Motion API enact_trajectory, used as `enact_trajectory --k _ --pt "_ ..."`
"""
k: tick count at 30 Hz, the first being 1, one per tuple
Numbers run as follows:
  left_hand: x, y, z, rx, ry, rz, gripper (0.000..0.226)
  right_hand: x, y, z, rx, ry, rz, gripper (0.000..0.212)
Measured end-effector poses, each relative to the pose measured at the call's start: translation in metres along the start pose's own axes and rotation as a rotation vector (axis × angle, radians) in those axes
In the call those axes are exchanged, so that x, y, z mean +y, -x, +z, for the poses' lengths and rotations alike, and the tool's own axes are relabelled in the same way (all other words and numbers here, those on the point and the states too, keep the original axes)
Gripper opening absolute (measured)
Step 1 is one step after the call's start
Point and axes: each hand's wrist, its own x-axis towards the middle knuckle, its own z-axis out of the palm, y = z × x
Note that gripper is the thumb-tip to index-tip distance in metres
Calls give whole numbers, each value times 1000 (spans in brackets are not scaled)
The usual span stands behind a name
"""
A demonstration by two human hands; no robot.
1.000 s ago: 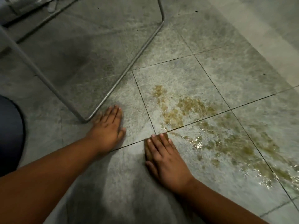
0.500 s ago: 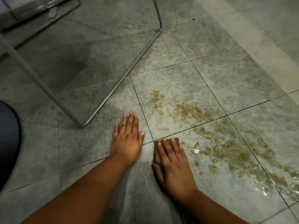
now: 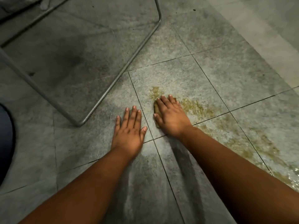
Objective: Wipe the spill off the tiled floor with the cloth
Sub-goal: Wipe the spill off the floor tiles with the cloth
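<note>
A brownish-yellow spill [image 3: 233,136] runs across the grey tiled floor [image 3: 178,78] from the centre toward the lower right, wet and glistening at the right edge. My right hand [image 3: 170,116] lies flat on a small brown cloth [image 3: 156,108], pressing it onto the near-left end of the spill; only the cloth's left edge shows beside my fingers. My left hand [image 3: 130,129] rests flat on the dry tile just left of it, fingers spread, holding nothing.
A bent metal tube frame [image 3: 116,78] of a chair or stand rests on the floor to the upper left, its corner near my left hand. A dark rounded object [image 3: 5,143] sits at the left edge. A paler floor strip [image 3: 267,29] runs along the upper right.
My right hand has slid the cloth forward from the tile joint into the spill's left end. My left hand shifted right, closer to the right hand. The view has moved forward.
</note>
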Motion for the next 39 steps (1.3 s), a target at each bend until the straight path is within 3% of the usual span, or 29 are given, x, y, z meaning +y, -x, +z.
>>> enact_trajectory --k 10,22,32,39 --pt "-9 -11 5 10 35 -51 74 -36 114 44 29 8 -38 64" --pt "-5 -15 4 -70 22 -74 67 -5 -60 -15 2 -22 137 66" --pt "-7 -17 6 -94 43 -74 65 -21 71 22 27 -65 20 66" --pt "-7 -18 1 -125 45 -74 66 -12 -17 -1 62 -55 83 66"
